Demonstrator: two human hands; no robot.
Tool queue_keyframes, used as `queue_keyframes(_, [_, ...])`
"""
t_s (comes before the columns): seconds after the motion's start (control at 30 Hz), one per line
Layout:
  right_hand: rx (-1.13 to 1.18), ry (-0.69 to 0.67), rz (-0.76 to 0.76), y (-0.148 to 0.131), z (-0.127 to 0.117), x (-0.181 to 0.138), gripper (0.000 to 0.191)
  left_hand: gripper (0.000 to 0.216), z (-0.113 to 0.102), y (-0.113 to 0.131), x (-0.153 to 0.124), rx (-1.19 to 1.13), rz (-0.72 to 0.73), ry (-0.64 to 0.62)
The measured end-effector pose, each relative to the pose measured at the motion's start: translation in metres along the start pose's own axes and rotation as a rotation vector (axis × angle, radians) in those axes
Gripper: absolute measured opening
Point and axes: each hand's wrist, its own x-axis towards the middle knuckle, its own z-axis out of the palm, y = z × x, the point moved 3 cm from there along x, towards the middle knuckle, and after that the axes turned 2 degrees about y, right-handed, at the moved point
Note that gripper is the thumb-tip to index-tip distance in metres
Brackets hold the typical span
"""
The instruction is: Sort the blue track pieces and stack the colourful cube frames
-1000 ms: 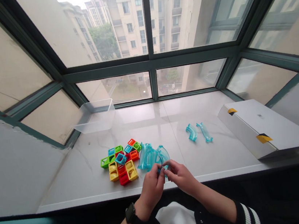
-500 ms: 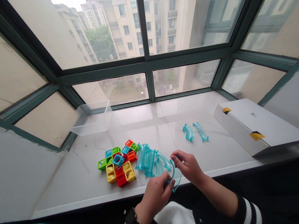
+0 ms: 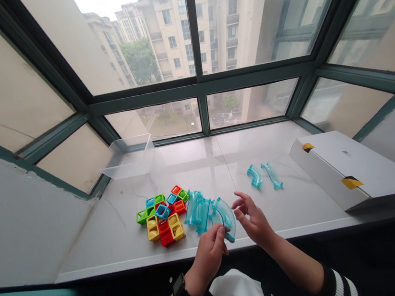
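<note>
Curling around the lower end of a curved clear blue track piece (image 3: 226,218), the fingers (image 3: 219,238) of the left hand (image 3: 208,258) grip it. The right hand's fingers (image 3: 239,205) are spread open just beside that piece, not touching it, and the right hand (image 3: 254,223) hovers over the windowsill (image 3: 281,207). The gripped piece sits at the end of a cluster of similar track pieces (image 3: 196,210), which lies just beside a heap of red, yellow, green and blue square blocks (image 3: 161,219). Two smaller track pieces (image 3: 262,175) lie well to the right. A black watch (image 3: 179,287) circles the left wrist, and a striped cuff (image 3: 341,287) shows on the right sleeve. A clear plastic tub (image 3: 128,157) stands at the back of the sill, near the window (image 3: 196,85), and a white box (image 3: 356,168) with yellow-and-black tape lies to the right.
</note>
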Motion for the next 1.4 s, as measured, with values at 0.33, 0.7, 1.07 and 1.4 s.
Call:
queue_keyframes(0.33, [-0.053, -0.249, -0.229, -0.003, 0.020, -0.013, 0.047, 0.042, -0.015, -0.013, 0.008, -0.005, -0.015, 0.218])
queue_keyframes(0.7, [-0.127, -0.247, -0.229, 0.004, 0.020, -0.011, 0.021, 0.032, -0.013, -0.009, 0.003, 0.284, 0.065, 0.180])
queue_keyframes(1.07, [-0.165, -0.170, -0.241, 0.022, 0.005, -0.007, 0.022, 0.030, -0.035, -0.029, 0.009, 0.701, 0.396, 0.305])
queue_keyframes(1.4, [-0.345, 0.262, -0.112, 0.082, -0.095, 0.013, 0.022, 0.044, -0.044, -0.117, 0.002, 1.053, 0.530, 0.444])
